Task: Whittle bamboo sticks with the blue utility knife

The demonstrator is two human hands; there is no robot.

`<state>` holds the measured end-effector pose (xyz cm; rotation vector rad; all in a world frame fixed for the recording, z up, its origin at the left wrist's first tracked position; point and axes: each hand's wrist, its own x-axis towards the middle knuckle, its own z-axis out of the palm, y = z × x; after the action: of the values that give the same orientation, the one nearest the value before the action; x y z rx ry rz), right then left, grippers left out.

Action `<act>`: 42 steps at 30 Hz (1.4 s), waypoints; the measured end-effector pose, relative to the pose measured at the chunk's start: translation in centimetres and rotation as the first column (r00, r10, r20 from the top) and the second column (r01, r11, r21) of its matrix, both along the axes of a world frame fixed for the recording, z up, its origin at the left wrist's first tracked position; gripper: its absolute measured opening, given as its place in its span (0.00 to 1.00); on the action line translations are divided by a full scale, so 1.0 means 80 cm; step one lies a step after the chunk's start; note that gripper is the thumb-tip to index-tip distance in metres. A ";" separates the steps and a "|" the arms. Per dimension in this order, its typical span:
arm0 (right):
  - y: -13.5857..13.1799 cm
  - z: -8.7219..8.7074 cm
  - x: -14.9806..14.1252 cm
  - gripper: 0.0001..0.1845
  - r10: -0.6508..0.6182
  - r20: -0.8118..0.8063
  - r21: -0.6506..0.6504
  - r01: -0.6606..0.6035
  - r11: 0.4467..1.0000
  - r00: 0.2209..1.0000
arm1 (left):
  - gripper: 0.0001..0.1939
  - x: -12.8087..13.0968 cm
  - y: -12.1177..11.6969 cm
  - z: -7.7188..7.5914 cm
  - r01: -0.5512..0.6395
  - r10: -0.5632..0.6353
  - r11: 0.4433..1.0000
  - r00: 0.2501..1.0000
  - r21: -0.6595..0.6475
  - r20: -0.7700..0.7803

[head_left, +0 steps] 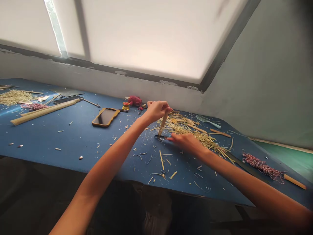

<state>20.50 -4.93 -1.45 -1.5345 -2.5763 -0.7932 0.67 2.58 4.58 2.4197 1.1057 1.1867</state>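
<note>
My left hand [158,109] is closed on the top of a pale bamboo strip [162,125], which stands nearly upright with a slight tilt, its lower end at the blue tabletop [80,140]. By the strip's foot, my right hand [184,141] is closed round the handle of a knife [161,137]. The dark blade meets the strip low down; motion blurs the hand and hides most of the handle. Behind both hands spreads a heap of thin bamboo slivers [205,138]. Curled shavings [161,160] are scattered in front.
A wavy-framed mirror [106,117], a red toy [134,100] and a small golden pot [125,105] lie left of the hands. Split bamboo [46,112] lies farther left. At right are a green hairbrush [207,121] and a red-and-white cord bundle [261,165]. A wall [181,94] borders the back.
</note>
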 end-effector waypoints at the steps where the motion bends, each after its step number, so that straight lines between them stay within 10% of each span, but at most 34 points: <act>1: 0.000 -0.002 0.000 0.30 0.028 0.021 -0.038 -0.027 0.999 0.999 | 0.10 0.000 0.000 0.000 -0.003 0.003 1.000 1.000 -0.006 0.003; 18: 0.014 0.015 0.002 0.27 0.011 -0.033 0.136 -0.007 0.991 0.999 | 0.15 0.003 0.002 -0.007 -0.048 0.048 0.999 0.999 0.011 0.025; 27: 0.022 -0.022 0.018 0.30 0.138 0.119 -0.043 -0.134 0.990 0.983 | 0.14 0.005 0.001 -0.008 -0.070 0.071 0.997 0.997 -0.010 0.035; 35: 0.025 0.020 0.008 0.28 0.066 0.044 0.113 -0.071 0.991 0.997 | 0.15 0.006 -0.003 -0.008 -0.122 0.122 0.992 0.992 0.002 0.031; 42: 0.019 0.000 0.005 0.29 0.097 0.012 0.033 -0.097 0.995 0.995 | 0.14 0.007 -0.004 -0.010 -0.116 0.115 0.993 0.993 0.013 0.029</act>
<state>20.87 -3.43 -1.48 -1.3881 -2.6078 -0.8324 1.27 2.23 3.81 2.3699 1.2478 1.2643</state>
